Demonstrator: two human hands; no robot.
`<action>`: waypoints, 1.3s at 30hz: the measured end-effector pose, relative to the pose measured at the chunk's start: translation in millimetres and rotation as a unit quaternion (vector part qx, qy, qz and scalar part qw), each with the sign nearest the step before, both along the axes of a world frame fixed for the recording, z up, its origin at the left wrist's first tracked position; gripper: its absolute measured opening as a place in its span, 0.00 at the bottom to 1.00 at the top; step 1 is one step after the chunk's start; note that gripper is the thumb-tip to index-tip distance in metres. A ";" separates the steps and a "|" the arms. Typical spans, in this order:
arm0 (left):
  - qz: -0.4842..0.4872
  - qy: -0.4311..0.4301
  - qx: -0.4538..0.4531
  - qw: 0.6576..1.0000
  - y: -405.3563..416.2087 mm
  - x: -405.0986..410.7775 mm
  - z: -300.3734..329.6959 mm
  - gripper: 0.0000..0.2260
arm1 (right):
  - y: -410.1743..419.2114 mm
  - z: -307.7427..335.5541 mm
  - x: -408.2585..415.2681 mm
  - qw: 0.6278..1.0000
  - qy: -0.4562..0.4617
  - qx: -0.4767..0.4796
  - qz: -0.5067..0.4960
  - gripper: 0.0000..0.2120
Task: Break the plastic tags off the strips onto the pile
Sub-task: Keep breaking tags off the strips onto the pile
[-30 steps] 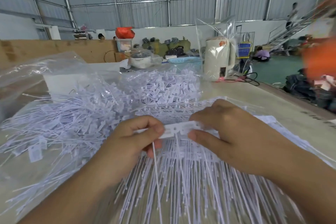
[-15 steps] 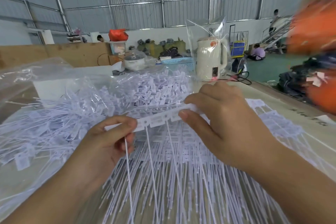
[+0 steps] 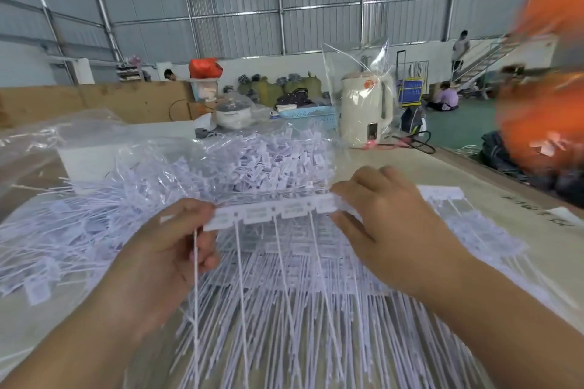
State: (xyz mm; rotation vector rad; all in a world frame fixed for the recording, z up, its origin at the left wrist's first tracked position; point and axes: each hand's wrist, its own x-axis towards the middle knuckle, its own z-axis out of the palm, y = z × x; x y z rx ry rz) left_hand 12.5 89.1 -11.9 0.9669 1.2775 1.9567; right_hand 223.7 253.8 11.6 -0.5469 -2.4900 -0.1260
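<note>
the pile [image 3: 94,230] of loose tags covers the tabletop [image 3: 474,174] at left. the strip [image 3: 271,210] is held raised between both hands. right hand [image 3: 388,230] grips its right end; left hand [image 3: 170,256] pinches the end tag. snap downward, close to the joint, over the pile.

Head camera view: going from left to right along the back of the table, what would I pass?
Red bag → lidded pot → blue basket → cream kettle

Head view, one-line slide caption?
Left hand and right hand pinch a strip of white tags above the pile.
</note>
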 end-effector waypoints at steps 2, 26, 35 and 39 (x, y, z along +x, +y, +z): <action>0.068 0.044 -0.036 0.996 5.1 7.6 -0.5 0.08 | -0.4 3.2 0.9 0.997 0.051 0.053 -0.014 0.10; -0.045 0.075 -0.048 0.995 8.7 34.3 -2.5 0.01 | -21.1 -2.8 -8.6 0.973 0.029 -0.144 0.180 0.23; -0.016 0.253 -0.111 0.961 0.8 38.9 0.8 0.09 | -15.6 -13.8 -16.0 0.953 -0.052 -0.197 0.224 0.17; -0.017 0.234 -0.107 0.966 -2.0 39.3 8.0 0.10 | -14.6 -17.2 -18.0 0.946 -0.018 -0.239 0.220 0.14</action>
